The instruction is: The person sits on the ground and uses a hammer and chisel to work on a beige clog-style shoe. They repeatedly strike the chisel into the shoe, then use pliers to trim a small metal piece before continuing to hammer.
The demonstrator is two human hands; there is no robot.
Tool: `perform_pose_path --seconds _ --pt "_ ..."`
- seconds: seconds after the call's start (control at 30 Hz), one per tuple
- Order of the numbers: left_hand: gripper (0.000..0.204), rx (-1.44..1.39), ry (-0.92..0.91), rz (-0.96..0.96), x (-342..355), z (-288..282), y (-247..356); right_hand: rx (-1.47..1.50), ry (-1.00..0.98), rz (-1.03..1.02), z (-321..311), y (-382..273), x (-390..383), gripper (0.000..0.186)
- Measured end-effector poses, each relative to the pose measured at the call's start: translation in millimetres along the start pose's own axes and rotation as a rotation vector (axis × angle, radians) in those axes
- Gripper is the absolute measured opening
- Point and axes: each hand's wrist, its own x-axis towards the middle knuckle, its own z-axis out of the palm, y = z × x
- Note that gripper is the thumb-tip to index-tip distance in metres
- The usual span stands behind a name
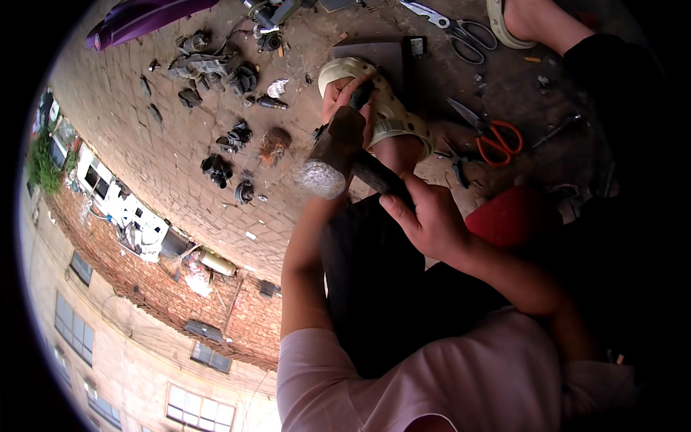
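The hammer [337, 147] in the right hand [432, 223] has a dull metal head, its striking face scuffed rough and bright, and a dark matt handle. By the left hand [341, 97], the pale clog [389, 108] looks like smooth matt plastic. Right of both hands, scissors [483, 126] pair metal blades with orange plastic handles; leftward, the brick floor [266, 234] looks rough.

Left hand [344, 95] (partly hidden), right hand [437, 222] curled

From your head, the left fisheye camera faces steeply down past your shirt [468, 367] at your right hand [435, 219], near, and your left hand [344, 97], farther off. Its wide sweep takes in paving [173, 144] and, curved toward the left rim, a building [129, 327].
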Motion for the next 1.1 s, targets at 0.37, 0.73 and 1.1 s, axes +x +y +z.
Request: perform_pose_path --seconds 0.37,0.73,1.1 --pt "0.026 0.050 -0.051 0.002 2 -8 17 -0.006 0.039 -0.190 2 5 -5 0.034" --pt "0.035 0.037 -0.027 0.070 3 -3 1 -0.115 0.106 -0.188 6 18 7 0.039" --pt "0.033 0.145 0.057 0.165 4 2 -5 0.042 0.114 -0.040 4 12 9 0.026"
